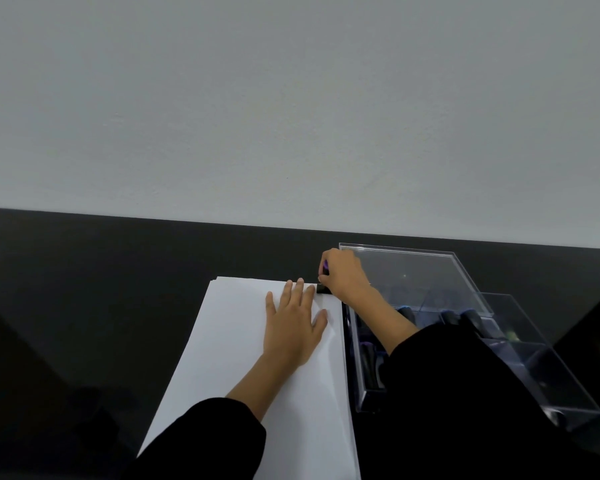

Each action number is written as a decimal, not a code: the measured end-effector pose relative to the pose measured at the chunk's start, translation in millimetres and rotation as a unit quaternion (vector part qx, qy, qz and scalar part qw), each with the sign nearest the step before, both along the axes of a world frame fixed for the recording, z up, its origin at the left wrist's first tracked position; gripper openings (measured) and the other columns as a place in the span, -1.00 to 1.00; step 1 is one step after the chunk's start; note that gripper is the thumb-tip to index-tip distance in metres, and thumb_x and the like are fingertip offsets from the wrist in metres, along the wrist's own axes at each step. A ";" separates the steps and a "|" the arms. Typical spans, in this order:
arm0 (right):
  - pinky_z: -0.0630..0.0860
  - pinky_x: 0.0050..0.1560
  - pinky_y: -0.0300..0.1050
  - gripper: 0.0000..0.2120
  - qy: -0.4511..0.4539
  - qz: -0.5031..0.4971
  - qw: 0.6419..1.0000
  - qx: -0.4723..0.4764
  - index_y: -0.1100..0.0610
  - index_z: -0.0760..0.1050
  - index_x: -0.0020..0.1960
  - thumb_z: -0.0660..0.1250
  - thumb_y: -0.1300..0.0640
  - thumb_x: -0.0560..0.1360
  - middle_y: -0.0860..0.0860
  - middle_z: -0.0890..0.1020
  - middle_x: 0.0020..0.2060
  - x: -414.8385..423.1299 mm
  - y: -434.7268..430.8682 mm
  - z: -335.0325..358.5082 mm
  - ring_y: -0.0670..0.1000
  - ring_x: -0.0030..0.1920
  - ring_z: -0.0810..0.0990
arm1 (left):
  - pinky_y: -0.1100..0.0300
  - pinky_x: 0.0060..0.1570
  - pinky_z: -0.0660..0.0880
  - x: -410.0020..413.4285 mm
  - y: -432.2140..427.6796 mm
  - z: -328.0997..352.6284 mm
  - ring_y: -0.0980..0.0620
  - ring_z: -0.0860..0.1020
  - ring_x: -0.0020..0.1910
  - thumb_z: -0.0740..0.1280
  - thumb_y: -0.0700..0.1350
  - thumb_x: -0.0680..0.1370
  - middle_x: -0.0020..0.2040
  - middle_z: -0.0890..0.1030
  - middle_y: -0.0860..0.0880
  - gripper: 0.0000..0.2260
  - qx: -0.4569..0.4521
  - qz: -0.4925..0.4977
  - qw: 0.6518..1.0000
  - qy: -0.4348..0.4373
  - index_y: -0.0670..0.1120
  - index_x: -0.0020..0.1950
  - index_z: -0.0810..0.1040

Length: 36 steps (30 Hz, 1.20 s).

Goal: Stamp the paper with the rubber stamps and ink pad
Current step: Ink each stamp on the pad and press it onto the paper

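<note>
A stack of white paper (236, 368) lies on the black table, running away from me. My left hand (293, 327) rests flat on its far right part, fingers straight. At the paper's far right corner my right hand (343, 275) grips a rubber stamp (323, 288); a purple bit of its handle shows by the thumb, and its black base sits on the corner of the sheet. I cannot make out the ink pad.
A clear acrylic organiser (465, 386) with dark stamps in its compartments stands right of the paper, its clear lid (413, 275) lying across its far end. A white wall rises behind the black table (101, 271).
</note>
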State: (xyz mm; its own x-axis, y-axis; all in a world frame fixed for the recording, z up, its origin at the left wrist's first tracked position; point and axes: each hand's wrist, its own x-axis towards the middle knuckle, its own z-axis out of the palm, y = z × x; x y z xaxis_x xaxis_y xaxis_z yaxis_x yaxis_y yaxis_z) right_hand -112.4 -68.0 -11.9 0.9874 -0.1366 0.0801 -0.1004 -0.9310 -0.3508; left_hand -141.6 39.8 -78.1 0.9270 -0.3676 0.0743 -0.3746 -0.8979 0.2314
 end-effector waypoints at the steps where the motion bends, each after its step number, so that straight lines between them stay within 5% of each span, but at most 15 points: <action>1: 0.50 0.06 -0.15 -0.83 0.004 0.000 1.000 0.001 0.27 0.53 0.10 0.26 0.27 0.55 0.19 0.60 0.04 0.4 -0.1 0.9 0.11 0.05 0.59 | -0.04 0.48 -0.15 -0.2 -0.1 0.3 0.01 -0.09 0.54 -0.07 0.17 0.62 0.56 -0.02 0.01 -0.49 0.001 0.000 1.000 0.000 0.02 0.54 0.01; 10: 0.48 0.05 -0.19 -0.82 0.007 -0.004 1.000 -0.002 0.27 0.53 0.11 0.26 0.25 0.55 0.19 0.59 0.05 -0.6 1.1 2.0 0.10 0.06 0.58 | -0.05 0.48 -0.15 0.5 -0.2 -1.6 0.01 -0.09 0.54 -0.07 0.18 0.62 0.56 -0.02 0.01 -0.49 0.003 -0.002 1.000 0.000 0.03 0.54 0.02; 14: 0.44 0.03 -0.22 -0.82 0.005 -0.005 1.000 -0.006 0.27 0.52 0.12 0.24 0.25 0.56 0.19 0.58 0.07 -0.9 0.6 1.3 0.00 -0.09 0.44 | -0.05 0.48 -0.16 1.2 0.0 -2.2 0.01 -0.09 0.54 -0.07 0.17 0.62 0.56 -0.02 0.01 -0.49 0.002 -0.003 1.000 -0.001 0.03 0.54 0.01; 24: 0.47 0.06 -0.22 -0.80 0.006 -0.003 1.000 -0.013 0.27 0.50 0.15 0.24 0.23 0.56 0.18 0.58 0.08 -2.8 1.7 1.1 0.07 0.10 0.57 | -0.05 0.48 -0.16 2.1 0.0 -4.5 0.01 -0.09 0.54 -0.15 0.22 0.60 0.56 -0.03 0.01 -0.46 0.001 -0.005 1.000 0.005 0.03 0.54 0.01; 30: 0.46 0.05 -0.22 -0.81 0.001 -0.004 1.000 -0.013 0.27 0.50 0.14 0.24 0.23 0.56 0.18 0.58 0.08 -2.1 0.8 -0.5 0.06 0.03 0.56 | -0.04 0.48 -0.14 0.5 -0.8 -3.7 0.02 -0.08 0.54 -0.48 0.28 0.26 0.56 -0.02 0.01 -0.11 -0.010 -0.002 1.000 -0.005 0.03 0.53 0.01; 36: 0.48 0.08 -0.21 -0.79 0.002 -0.001 1.000 -0.010 0.26 0.49 0.16 0.24 0.22 0.57 0.18 0.58 0.09 -2.0 0.5 -2.5 0.08 0.08 0.59 | -0.05 0.48 -0.15 1.4 -0.9 -5.2 0.01 -0.08 0.54 -0.54 0.33 0.21 0.56 -0.02 0.02 -0.03 -0.013 -0.002 1.000 -0.006 0.04 0.54 0.00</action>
State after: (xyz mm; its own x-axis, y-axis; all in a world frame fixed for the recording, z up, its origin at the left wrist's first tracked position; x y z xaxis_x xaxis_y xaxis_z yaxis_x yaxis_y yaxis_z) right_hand -114.5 -67.5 -14.4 0.9874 -0.1372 0.0783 -0.1040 -0.9379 -0.3310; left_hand -140.2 38.9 -83.3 0.9242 -0.3698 0.0956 -0.3819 -0.8897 0.2503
